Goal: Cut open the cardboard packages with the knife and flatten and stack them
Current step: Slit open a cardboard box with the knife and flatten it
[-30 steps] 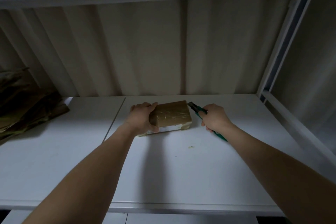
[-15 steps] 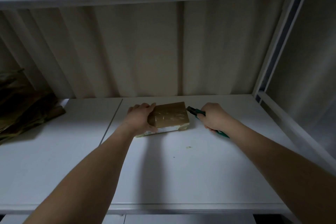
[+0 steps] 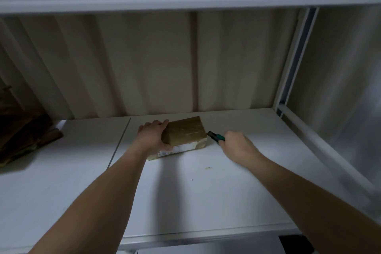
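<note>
taped cardboard package (image 3: pixel 184 132) sits mid-counter (image 3: pixel 226 192), well apart from the flattened cardboard pile (image 3: pixel 22 140) far left | left hand (image 3: pixel 153 137) clamps its left end | right hand (image 3: pixel 237 146) grips green utility knife (image 3: pixel 216 136), tip just off the right end | looks small, light, stiff; glossy tape probably slippery, so pin the ends and slice the seam

A dim storage or packing corner: white shelving (image 3: pixel 206 202) with a frame post (image 3: pixel 288 64) at two o'clock, curtain (image 3: pixel 144 64) at twelve.
</note>
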